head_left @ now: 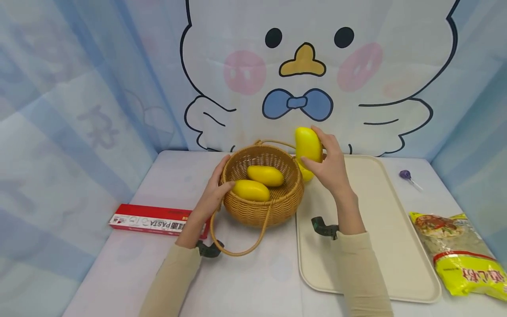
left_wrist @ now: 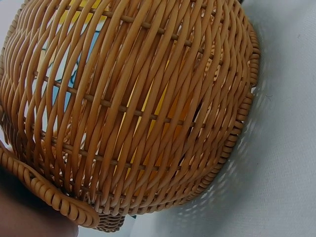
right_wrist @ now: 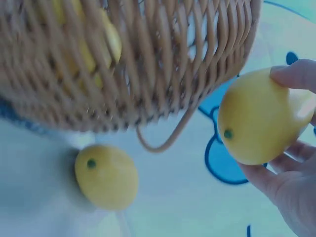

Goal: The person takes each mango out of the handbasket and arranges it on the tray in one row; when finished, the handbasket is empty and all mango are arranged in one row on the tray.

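Note:
A round wicker basket (head_left: 249, 212) stands left of the tray, two yellow mangoes inside: one mango (head_left: 266, 175) farther back, the other mango (head_left: 253, 191) nearer the front. My left hand (head_left: 211, 193) holds the basket's left side, thumb at the rim. In the left wrist view the woven wall (left_wrist: 138, 108) fills most of the picture. To the right of the rim, my right hand (head_left: 332, 167) grips a raised mango (head_left: 308, 143) between thumb and fingers. Below it, another mango (right_wrist: 106, 177) lies beside the basket, partly hidden in the head view.
A cream tray (head_left: 380, 246) covers the table's right part. Right of it lie a purple lollipop (head_left: 405, 175) and a yellow food packet (head_left: 463, 255). A red pasta box (head_left: 150, 219) lies at left, partly behind my left arm. One basket handle (head_left: 241, 254) hangs toward the front.

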### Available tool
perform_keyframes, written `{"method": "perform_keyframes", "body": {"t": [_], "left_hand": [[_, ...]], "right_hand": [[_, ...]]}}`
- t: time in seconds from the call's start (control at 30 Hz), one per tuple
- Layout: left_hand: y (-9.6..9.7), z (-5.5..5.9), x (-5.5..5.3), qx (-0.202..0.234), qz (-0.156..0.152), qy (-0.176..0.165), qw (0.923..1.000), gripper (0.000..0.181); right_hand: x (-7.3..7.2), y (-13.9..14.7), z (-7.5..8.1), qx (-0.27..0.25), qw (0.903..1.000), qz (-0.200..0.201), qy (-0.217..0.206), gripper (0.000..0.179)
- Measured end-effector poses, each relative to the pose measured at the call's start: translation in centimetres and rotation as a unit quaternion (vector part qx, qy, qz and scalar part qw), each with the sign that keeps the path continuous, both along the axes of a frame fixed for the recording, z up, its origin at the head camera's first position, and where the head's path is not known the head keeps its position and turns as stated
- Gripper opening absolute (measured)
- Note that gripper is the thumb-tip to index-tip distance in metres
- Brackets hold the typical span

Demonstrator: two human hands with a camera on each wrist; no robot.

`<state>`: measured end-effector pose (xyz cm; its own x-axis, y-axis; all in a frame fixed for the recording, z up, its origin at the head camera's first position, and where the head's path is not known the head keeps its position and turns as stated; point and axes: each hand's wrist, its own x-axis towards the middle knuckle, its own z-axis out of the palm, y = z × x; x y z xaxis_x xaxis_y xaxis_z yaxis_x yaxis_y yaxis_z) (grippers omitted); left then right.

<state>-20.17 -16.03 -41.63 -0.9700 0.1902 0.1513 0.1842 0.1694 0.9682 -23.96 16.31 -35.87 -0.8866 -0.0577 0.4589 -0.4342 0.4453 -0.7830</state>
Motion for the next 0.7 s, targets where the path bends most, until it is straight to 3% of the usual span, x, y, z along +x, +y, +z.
{"method": "perform_keyframes", "body": {"t": [0.4, 0.7], "left_hand": [[-0.1, -0.2, -0.2, -0.001, -0.004, 0.004, 1.0000, 0.073], [0.1, 0.0, -0.2, -0.001, 0.000, 0.006, 1.0000, 0.073]], "right_hand": [[-1.6, 2.7, -2.7, -0.005, 0.9973, -0.049, -0.054, 0.075], [-1.9, 4.0, -4.4, -0.020, 0.9920, -0.086, -0.091, 0.076]]}}
